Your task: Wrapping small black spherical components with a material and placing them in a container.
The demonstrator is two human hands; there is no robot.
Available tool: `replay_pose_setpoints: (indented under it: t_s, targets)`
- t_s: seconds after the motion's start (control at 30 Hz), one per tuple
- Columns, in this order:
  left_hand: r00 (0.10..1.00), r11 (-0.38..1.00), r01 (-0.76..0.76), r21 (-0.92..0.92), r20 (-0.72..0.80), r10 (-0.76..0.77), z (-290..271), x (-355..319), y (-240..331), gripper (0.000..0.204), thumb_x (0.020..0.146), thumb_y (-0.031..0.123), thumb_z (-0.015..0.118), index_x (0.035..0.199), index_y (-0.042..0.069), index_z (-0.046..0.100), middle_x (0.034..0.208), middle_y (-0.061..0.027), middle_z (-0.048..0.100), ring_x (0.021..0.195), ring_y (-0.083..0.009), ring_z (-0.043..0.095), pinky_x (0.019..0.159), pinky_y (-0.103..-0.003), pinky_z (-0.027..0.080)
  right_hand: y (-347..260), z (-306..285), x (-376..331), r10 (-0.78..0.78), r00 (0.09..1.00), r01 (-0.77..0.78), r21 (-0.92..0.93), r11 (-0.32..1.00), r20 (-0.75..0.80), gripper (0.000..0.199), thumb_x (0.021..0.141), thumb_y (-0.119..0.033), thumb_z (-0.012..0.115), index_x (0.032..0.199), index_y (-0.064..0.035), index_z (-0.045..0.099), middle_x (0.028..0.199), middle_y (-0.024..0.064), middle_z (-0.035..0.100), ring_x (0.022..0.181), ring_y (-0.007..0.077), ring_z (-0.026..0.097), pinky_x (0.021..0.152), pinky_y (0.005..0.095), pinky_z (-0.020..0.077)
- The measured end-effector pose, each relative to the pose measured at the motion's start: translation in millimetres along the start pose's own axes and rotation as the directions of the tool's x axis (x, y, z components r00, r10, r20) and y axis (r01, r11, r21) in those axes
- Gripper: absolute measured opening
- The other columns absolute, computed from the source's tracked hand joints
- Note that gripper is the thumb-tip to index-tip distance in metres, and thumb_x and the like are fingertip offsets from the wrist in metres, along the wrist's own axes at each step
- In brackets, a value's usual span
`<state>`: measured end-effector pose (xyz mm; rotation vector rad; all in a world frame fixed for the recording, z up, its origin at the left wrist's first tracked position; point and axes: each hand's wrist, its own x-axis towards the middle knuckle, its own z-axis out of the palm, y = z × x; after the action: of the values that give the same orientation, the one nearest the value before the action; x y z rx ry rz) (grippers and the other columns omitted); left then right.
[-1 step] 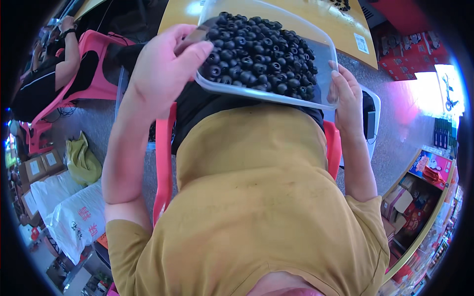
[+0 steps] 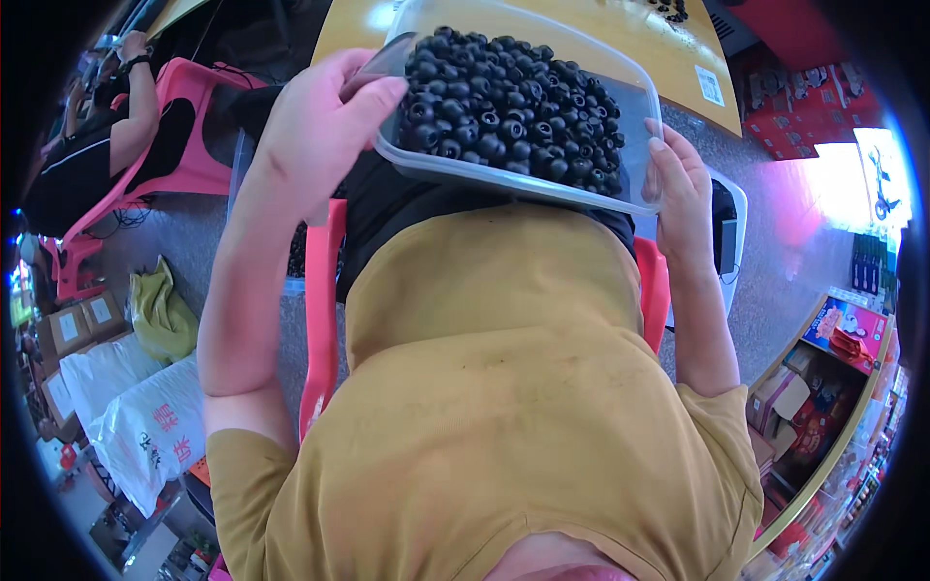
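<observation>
Clear plastic tub (image 2: 635,126), heaped w/ small black ring-shaped parts (image 2: 509,107), is held just short of the yellow tabletop (image 2: 668,53) edge. Left hand (image 2: 320,136) is clamped on tub's near-left corner; right hand (image 2: 678,184) grips its right rim. Pink chair (image 2: 325,310) sits below tub.

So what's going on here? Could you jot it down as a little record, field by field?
Held thing: clear plastic tray, held up with both hands over the lap
Contents: heap of small black ring-shaped pieces
Left hand: grips the tray's left end, fingers over the rim
Right hand: holds the tray's right edge
Seat: pink plastic chair
Ahead: yellow table
Nearby: another person seated at upper left; white sacks on the floor at left
</observation>
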<state>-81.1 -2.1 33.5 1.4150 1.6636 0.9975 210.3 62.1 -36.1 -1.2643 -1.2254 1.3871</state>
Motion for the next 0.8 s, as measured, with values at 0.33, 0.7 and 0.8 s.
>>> replay_pose_setpoints:
  t_s: [0.33,0.7,0.8]
  targets:
    - [0.991,0.982,0.125,-0.139,0.057,-0.118,5.3,-8.6,-73.2,0.031,0.085,0.014,0.053,0.111,-0.004,0.050,0.078,0.0009,0.053,0.064,-0.0042,0.047,0.057,-0.019,0.040,-43.7,23.1,7.9,-0.577,0.698,0.606,-0.779,0.160,0.425,0.033,0.079,-0.019,0.058,0.107,-0.0018,0.054,0.093,0.0143,0.057,0.089,0.0289,0.053,0.081,0.0359,0.0398]
    - [0.996,0.996,0.086,0.002,-0.014,-0.086,7.7,-14.0,-80.7,0.034,0.085,0.022,0.054,0.109,-0.001,0.052,0.083,-0.0063,0.059,0.070,-0.0067,0.051,0.063,-0.021,0.043,-24.7,97.2,18.5,-0.207,0.505,0.862,-0.478,0.170,0.838,0.023,0.073,-0.015,0.063,0.094,-0.0057,0.059,0.087,0.0090,0.054,0.088,0.0258,0.052,0.076,0.0359,0.0427]
    - [0.998,0.992,0.062,0.112,-0.038,-0.058,2.9,-15.9,-70.2,0.032,0.085,0.023,0.054,0.107,-0.001,0.053,0.079,-0.0069,0.059,0.068,-0.0070,0.051,0.062,-0.022,0.043,-21.5,103.4,25.9,-0.139,0.468,0.875,-0.436,0.213,0.872,0.022,0.073,-0.014,0.062,0.093,-0.0055,0.058,0.086,0.0092,0.054,0.087,0.0261,0.053,0.076,0.0355,0.0430]
